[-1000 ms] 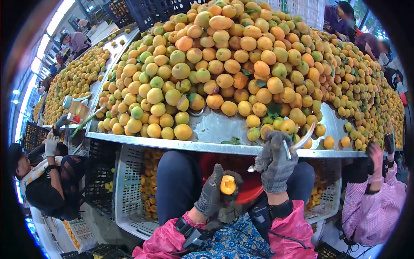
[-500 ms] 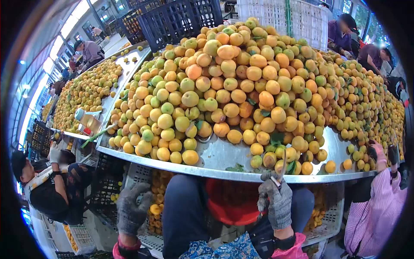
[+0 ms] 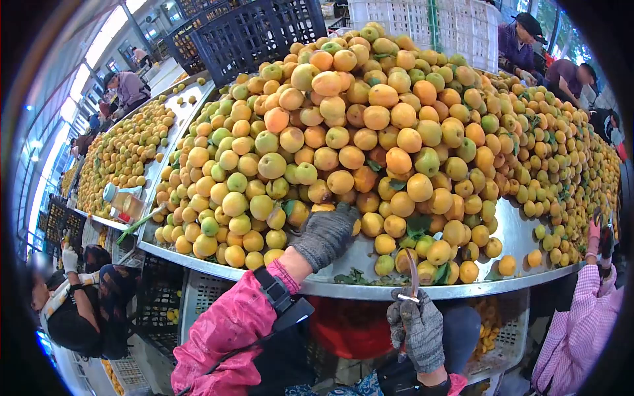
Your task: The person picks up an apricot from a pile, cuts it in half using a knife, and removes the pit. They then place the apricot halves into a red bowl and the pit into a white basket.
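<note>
While the gloved right hand [image 3: 417, 333], lower right of centre in the frame, was clenched on a knife [image 3: 414, 277] with its blade pointing upward, the left hand [image 3: 327, 235] lay against the fruit [image 3: 377, 117] heaped on the bench [image 3: 507, 221] across the middle and upper right. The left grip's fingertips were hidden at the heap; whether it grasped any could not be told. A red tub [image 3: 350, 330] showed below the bench edge, bottom centre.

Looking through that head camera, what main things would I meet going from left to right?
A co-worker's white glove → a bottle → the person's gloved left hand at the heaped fruit → their gloved right hand holding a curved knife → another co-worker's pink checked sleeve.
</note>
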Action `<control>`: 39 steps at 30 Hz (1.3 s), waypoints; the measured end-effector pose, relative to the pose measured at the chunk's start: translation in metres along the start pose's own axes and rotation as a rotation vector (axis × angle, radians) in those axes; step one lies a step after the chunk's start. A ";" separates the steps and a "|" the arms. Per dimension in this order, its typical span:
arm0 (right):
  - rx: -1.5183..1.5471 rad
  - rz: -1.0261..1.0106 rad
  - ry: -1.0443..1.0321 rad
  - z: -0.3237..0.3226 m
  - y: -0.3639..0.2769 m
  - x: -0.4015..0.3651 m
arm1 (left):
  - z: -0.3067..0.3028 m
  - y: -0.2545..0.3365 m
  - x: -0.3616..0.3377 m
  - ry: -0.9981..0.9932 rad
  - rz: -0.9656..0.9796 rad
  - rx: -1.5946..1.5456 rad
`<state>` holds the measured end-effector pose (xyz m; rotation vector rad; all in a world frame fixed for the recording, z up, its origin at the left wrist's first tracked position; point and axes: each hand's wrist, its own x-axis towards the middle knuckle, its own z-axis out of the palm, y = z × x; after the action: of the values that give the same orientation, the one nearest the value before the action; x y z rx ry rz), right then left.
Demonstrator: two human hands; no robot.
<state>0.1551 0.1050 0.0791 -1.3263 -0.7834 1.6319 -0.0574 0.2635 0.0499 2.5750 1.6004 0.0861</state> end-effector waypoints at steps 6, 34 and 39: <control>-0.027 -0.096 0.006 0.019 0.001 -0.013 | -0.022 0.038 -0.058 0.075 -0.257 -0.952; -1.235 -0.447 -0.418 -0.006 0.022 -0.061 | -0.030 0.078 -0.162 -0.108 0.069 -1.185; -1.442 -0.248 -0.630 0.002 0.020 -0.054 | -0.029 0.098 -0.146 -0.248 0.510 -0.264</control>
<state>0.1517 0.0482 0.0846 -1.4124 -2.6937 1.1639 -0.0380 0.0914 0.0915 2.5883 0.7700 0.0156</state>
